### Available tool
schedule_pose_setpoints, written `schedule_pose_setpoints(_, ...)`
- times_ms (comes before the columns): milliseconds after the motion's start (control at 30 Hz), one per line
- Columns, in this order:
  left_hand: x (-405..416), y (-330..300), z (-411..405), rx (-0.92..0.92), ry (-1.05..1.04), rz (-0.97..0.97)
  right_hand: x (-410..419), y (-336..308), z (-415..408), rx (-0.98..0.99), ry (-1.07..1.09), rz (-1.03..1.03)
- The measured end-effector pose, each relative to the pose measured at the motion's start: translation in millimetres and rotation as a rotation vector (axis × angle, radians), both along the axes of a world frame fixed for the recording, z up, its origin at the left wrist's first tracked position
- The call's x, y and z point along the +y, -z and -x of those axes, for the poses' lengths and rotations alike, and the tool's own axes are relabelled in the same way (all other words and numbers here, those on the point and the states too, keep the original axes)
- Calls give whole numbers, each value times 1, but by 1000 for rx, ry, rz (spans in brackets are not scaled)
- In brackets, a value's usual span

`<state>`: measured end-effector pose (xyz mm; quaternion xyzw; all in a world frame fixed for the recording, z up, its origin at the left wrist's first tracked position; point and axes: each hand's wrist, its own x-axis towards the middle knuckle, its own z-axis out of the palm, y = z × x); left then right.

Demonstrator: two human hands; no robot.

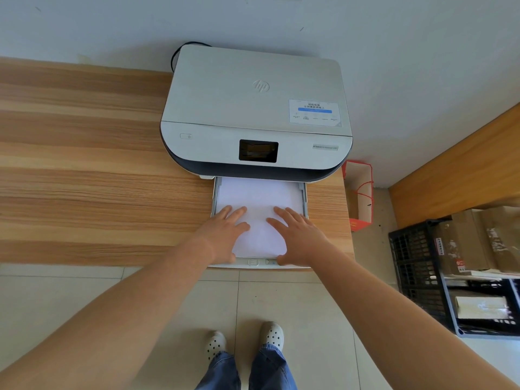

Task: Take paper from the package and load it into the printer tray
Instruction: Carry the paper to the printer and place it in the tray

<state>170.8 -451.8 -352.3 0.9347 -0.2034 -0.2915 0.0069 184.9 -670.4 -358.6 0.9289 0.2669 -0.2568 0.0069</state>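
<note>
Head cam: paper stack [257, 198] already lies in pulled-out printer tray [304, 198], frame center. Left hand [225, 232] & right hand [295, 235] flat, fingers spread, pressing paper, gripping nothing. Left, prob: push tray into HP printer [253, 108]. Package not visible.

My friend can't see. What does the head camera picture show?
Two hands, left hand and right hand, press flat on white paper in the pulled-out tray of a white printer. The printer sits on a wooden table against a wall.
</note>
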Motion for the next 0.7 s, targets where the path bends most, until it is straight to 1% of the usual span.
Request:
schedule_pose_setpoints(200,-4,-3,-3,40,-28,-4,2,2,0,14,12,18)
schedule_pose_setpoints(700,-1,-4,-2,63,-38,-25,3,2,3,33,51,1)
